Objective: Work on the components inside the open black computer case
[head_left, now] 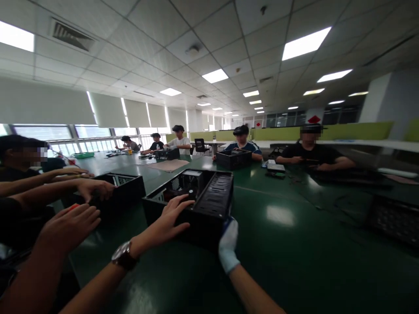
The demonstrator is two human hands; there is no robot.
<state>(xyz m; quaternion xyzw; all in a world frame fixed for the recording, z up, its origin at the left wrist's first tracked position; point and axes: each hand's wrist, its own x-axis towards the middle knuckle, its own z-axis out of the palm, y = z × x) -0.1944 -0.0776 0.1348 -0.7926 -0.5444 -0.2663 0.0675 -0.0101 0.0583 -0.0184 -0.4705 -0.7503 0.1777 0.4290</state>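
Against black case (214, 194): both hands (170, 216) (229, 244), left open

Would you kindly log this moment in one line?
left hand: open, at computer case; right hand: gloved, at case's near right corner; computer case: open, on green table

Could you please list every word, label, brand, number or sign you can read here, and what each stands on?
No text can be read.
Wristwatch behind the left hand: dial too blurred.
Larger red diamond sign, in the background: any writing too small.
Open black computer case: no legible lettering.
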